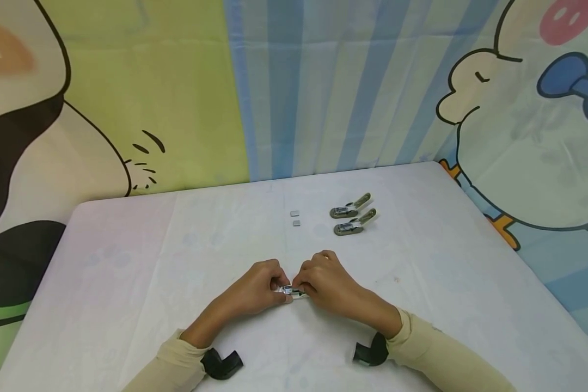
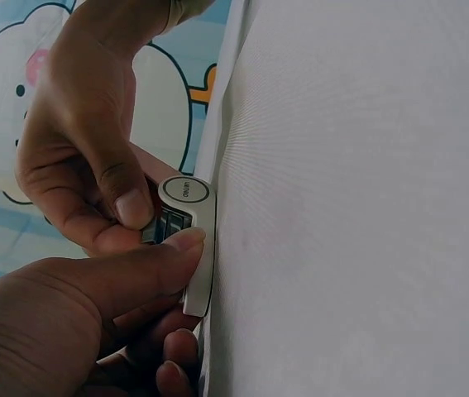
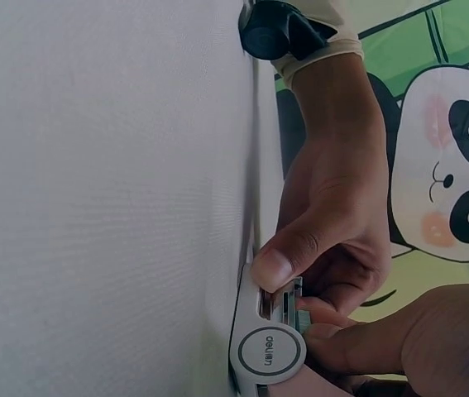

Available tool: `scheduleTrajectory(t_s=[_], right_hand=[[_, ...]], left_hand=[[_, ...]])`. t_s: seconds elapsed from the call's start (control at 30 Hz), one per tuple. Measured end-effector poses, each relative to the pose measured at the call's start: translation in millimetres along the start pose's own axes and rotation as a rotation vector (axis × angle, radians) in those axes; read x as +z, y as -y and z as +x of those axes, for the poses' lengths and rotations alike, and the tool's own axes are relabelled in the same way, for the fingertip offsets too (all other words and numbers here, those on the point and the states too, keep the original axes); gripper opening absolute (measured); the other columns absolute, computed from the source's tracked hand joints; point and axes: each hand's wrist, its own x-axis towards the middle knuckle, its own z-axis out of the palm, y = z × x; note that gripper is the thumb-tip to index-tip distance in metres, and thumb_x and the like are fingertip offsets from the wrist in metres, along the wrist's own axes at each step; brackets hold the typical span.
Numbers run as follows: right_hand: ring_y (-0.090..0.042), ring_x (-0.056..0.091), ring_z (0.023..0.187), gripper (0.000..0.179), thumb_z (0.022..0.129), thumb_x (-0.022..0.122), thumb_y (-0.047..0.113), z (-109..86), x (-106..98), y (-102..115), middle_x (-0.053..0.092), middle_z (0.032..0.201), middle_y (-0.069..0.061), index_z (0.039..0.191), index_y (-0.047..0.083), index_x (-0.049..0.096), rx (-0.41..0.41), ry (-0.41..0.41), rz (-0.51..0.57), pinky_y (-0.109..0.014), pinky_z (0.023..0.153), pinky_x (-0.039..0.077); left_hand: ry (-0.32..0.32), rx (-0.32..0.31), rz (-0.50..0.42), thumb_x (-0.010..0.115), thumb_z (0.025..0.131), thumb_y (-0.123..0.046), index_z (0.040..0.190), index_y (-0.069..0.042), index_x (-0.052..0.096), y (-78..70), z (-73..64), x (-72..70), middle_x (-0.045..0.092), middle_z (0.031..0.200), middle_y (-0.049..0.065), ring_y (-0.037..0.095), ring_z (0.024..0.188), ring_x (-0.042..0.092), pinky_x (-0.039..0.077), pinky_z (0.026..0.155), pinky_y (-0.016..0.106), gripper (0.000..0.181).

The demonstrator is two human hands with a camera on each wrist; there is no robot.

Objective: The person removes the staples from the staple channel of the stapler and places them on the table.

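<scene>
A small pale stapler (image 2: 204,248) with a round badge lies low over the white table, its metal staple channel facing up. My left hand (image 1: 262,286) grips its body, thumb along the channel in both wrist views. Close against it on the right, my right hand (image 1: 330,283) pinches a small greyish staple strip (image 3: 303,321) between thumb and finger. The strip sits right at the channel's side, mostly covered by the fingertips. The stapler's far end is hidden by the left fingers.
Two olive staplers with raised handles, one farther back (image 1: 345,210) and one nearer (image 1: 350,226), lie beyond my right hand. Left of them are two small grey staple strips, a back one (image 1: 295,213) and a front one (image 1: 296,223). A cartoon-printed curtain (image 1: 323,87) hangs behind the table.
</scene>
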Motion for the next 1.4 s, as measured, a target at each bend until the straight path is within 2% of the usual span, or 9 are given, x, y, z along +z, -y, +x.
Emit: scheduleTrajectory(t_s=[0.2,0.47,0.57,0.77,0.87,1.07,1.27,1.4], right_hand=[[-0.015,0.048,0.084,0.017,0.082,0.074,0.002,0.7,-0.8,0.0,0.064,0.081,0.008,0.085,0.019,0.077,0.002,-0.002,-0.024,-0.053,0.097,0.029],[-0.016,0.049,0.083,0.016,0.081,0.076,0.005,-1.7,3.7,5.9,0.065,0.082,0.006,0.084,0.021,0.076,-0.061,-0.063,-0.219,-0.056,0.1,0.028],[-0.016,0.048,0.083,0.013,0.082,0.076,0.008,-2.1,3.6,5.6,0.064,0.082,0.007,0.084,0.02,0.075,-0.04,-0.06,-0.188,-0.055,0.099,0.029],[-0.014,0.047,0.08,0.016,0.084,0.073,0.003,0.5,1.0,-0.4,0.061,0.08,0.01,0.084,0.019,0.073,0.039,-0.014,-0.001,-0.051,0.096,0.029],[-0.013,0.046,0.079,0.019,0.084,0.07,0.001,1.9,0.7,-2.1,0.06,0.078,0.011,0.084,0.019,0.073,0.057,-0.009,0.041,-0.051,0.096,0.03],[-0.014,0.048,0.081,0.019,0.084,0.07,0.002,2.5,1.7,-1.1,0.061,0.079,0.011,0.084,0.02,0.073,0.038,-0.026,0.0,-0.051,0.096,0.03],[-0.016,0.049,0.083,0.013,0.083,0.075,0.009,0.5,2.4,1.2,0.062,0.082,0.008,0.084,0.021,0.074,-0.043,-0.045,-0.137,-0.054,0.1,0.028],[-0.014,0.048,0.082,0.017,0.083,0.074,0.005,0.9,2.8,0.8,0.063,0.081,0.009,0.084,0.022,0.074,-0.011,-0.045,-0.094,-0.053,0.099,0.028]], left_hand=[[-0.001,0.005,0.008,0.083,0.076,-0.007,0.084,-0.009,0.068,-0.1,0.1,-0.1,0.054,0.078,-0.003,0.011,0.071,0.052,0.046,0.062,0.025,0.017],[-0.009,0.02,-0.003,0.083,0.075,-0.007,0.082,-0.01,0.068,0.1,0.8,0.5,0.054,0.076,-0.003,0.011,0.07,0.052,0.045,0.061,0.024,0.017],[-0.012,0.029,-0.008,0.083,0.074,-0.006,0.081,-0.009,0.069,-0.7,0.8,0.5,0.054,0.076,-0.002,0.012,0.07,0.052,0.045,0.062,0.025,0.017],[0.0,0.013,-0.015,0.084,0.075,-0.008,0.082,-0.009,0.068,-2.1,0.0,-0.6,0.054,0.077,-0.002,0.012,0.072,0.052,0.046,0.063,0.025,0.017],[0.001,0.013,-0.015,0.083,0.075,-0.007,0.082,-0.009,0.068,-2.4,0.1,-0.8,0.054,0.077,-0.002,0.013,0.072,0.052,0.046,0.064,0.026,0.017],[0.004,0.01,-0.002,0.083,0.075,-0.008,0.082,-0.01,0.068,-2.2,0.1,-0.5,0.053,0.077,-0.003,0.012,0.072,0.052,0.046,0.064,0.025,0.017],[0.005,0.014,0.007,0.083,0.075,-0.008,0.082,-0.01,0.069,-1.9,0.4,0.1,0.053,0.077,-0.003,0.011,0.072,0.052,0.046,0.063,0.025,0.016],[0.005,0.014,0.006,0.083,0.075,-0.008,0.083,-0.01,0.069,-2.2,0.9,-0.2,0.054,0.077,-0.002,0.011,0.071,0.052,0.046,0.063,0.025,0.016]])
